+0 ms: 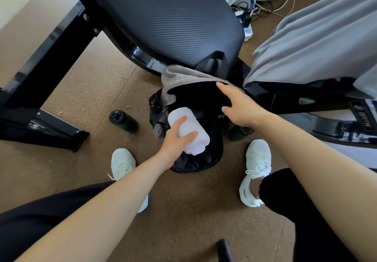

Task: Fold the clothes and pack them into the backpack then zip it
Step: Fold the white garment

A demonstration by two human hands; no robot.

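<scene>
A black and grey backpack (201, 161) stands open on the floor between my feet, leaning against a black bench. My left hand (176, 139) grips a rolled white garment (189, 128) and holds it over the bag's dark opening. My right hand (237, 104) reaches to the far rim of the opening, fingers extended against the grey upper flap (183, 77). The bag's black carry loop (214, 61) rises over the bench edge. The inside of the bag is too dark to make out.
A grey garment (318, 43) lies draped over a bench frame at the right. The padded black bench (163, 17) fills the top. A dark bottle (123, 121) lies on the brown floor left of the bag. Cables and a power strip (247, 30) lie at the back.
</scene>
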